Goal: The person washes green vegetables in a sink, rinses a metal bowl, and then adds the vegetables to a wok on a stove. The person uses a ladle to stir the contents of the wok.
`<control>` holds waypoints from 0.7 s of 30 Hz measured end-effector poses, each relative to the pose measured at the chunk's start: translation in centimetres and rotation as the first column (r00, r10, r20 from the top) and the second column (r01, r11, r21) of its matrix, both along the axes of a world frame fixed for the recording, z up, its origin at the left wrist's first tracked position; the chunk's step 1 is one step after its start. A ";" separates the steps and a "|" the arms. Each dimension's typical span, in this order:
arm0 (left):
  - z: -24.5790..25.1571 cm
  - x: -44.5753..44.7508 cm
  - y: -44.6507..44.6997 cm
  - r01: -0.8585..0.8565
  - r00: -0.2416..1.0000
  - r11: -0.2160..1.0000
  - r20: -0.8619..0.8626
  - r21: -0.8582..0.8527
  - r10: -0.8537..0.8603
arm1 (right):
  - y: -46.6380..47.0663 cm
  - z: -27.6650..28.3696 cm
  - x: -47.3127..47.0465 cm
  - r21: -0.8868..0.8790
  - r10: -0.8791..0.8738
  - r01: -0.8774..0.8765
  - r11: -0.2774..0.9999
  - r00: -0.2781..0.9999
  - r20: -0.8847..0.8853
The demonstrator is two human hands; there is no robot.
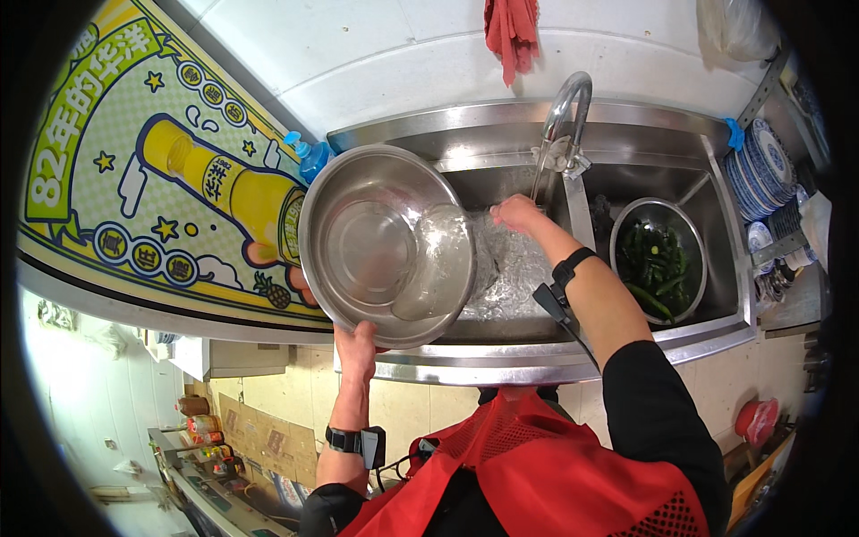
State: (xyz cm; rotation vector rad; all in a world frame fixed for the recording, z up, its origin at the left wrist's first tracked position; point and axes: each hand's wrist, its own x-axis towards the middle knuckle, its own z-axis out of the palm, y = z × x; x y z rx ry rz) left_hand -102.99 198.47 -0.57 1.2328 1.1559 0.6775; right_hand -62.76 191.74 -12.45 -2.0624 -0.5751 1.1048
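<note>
My left hand (357,341) grips the near rim of a large stainless steel basin (376,248), which is tilted over the left edge of the sink with water at its right side. Water lies or pours in the left sink bowl (517,282). Below the chrome faucet (567,107), my right hand (517,213) is in or beside the running stream, fingers bent; whether it holds anything I cannot tell. In the right sink bowl, a metal bowl (702,268) holds green peppers (654,262) in water.
Left of the sink stands a printed yellow-green panel (221,221) with a blue pump bottle (312,158) at its edge. A red cloth (512,40) hangs on the wall. Blue-and-white plates (765,161) stand stacked on the right. The sink's front rim (483,373) is near my body.
</note>
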 end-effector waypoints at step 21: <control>7.4 -4.7 -0.2 0.379 0.907 0.303 -0.416 0.874 0.065 | -10.5 1.0 -4.6 -0.115 0.428 -0.415 0.902 0.831 0.356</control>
